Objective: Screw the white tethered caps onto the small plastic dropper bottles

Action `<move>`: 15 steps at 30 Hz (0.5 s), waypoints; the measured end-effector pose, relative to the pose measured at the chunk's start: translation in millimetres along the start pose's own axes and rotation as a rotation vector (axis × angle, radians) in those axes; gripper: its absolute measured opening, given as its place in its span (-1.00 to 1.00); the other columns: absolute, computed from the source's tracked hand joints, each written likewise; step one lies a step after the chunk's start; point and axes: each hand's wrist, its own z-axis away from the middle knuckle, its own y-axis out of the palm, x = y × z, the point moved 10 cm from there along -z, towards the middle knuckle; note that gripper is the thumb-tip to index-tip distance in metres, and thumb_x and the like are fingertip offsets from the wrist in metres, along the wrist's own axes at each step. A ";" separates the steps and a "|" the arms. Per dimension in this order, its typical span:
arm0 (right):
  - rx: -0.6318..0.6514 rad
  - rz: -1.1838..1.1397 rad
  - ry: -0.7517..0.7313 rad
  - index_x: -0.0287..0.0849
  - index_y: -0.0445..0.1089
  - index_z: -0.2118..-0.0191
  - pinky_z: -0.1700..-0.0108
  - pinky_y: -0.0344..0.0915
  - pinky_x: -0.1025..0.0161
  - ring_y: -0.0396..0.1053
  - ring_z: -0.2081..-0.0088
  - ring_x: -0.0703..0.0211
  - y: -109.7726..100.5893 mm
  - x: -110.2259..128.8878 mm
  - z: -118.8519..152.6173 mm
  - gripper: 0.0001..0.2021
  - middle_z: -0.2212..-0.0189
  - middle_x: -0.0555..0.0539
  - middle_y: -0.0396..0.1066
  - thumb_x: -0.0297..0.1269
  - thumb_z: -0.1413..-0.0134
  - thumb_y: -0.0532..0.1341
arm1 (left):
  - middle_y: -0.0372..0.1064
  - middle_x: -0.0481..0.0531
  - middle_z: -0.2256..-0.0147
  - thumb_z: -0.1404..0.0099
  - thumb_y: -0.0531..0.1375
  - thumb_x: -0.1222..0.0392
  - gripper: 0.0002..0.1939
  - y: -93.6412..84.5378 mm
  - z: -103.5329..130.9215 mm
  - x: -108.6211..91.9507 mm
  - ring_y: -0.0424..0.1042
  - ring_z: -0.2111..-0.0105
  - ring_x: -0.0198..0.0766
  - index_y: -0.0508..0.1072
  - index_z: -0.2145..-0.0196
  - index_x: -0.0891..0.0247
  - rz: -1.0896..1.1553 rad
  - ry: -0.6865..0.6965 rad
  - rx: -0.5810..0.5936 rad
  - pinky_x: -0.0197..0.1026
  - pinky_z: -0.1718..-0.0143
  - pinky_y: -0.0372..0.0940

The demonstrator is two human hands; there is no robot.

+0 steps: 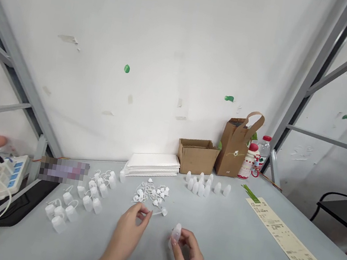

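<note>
Frosted capsule in your right hand, corded cap at your left.

Your right hand (190,257) grips the upright capsule (177,232) between thumb and fingers, above the desk's (226,254) near side; your left hand (131,225) appears to pinch the cord (157,213) of a small white cap (164,212), just beside the tangled corded caps (149,192). A hard tug could drag neighbouring caps along if their cords are crossed. Your capsule's smooth, rounded wall might slip if squeezed unevenly, and a wide left elbow swing could topple the corded capsules (88,202).
</note>
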 end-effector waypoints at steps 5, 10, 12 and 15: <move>0.007 0.060 -0.021 -0.12 0.41 0.38 0.31 0.32 0.34 0.35 0.43 0.17 3.2 3.3 0.6 -0.76 0.51 0.00 0.41 -0.05 0.02 0.20 | 0.44 0.00 0.46 -0.12 0.08 0.09 -0.83 -24.5 15.2 29.1 0.43 0.37 -0.12 0.35 0.56 0.15 0.021 -0.107 -0.004 -0.13 0.30 0.25; 0.047 0.137 -0.056 -0.13 0.41 0.33 0.29 0.33 0.32 0.36 0.40 0.15 5.9 6.8 2.8 -0.77 0.48 -0.03 0.43 -0.07 -0.03 0.17 | 0.39 0.06 0.34 -0.13 0.08 0.08 -0.83 -30.1 23.6 40.2 0.40 0.35 -0.11 0.38 0.38 0.18 -0.060 -0.105 -0.091 -0.07 0.25 0.26; 0.093 0.179 -0.075 -0.14 0.41 0.31 0.28 0.34 0.31 0.38 0.39 0.15 8.6 7.3 3.2 -0.78 0.46 -0.04 0.43 -0.10 -0.05 0.16 | 0.35 0.08 0.32 -0.16 0.05 0.02 -0.77 -31.6 29.3 37.9 0.39 0.36 -0.11 0.36 0.33 0.19 -0.090 -0.099 -0.165 -0.05 0.25 0.26; 0.124 0.223 -0.110 -0.15 0.40 0.29 0.28 0.36 0.29 0.39 0.37 0.13 10.0 9.1 3.3 -0.79 0.45 -0.06 0.43 -0.13 -0.08 0.14 | 0.31 0.05 0.37 -0.16 0.05 -0.06 -0.74 -22.2 36.4 30.2 0.36 0.35 -0.09 0.34 0.38 0.17 -0.133 -0.088 -0.192 -0.05 0.27 0.25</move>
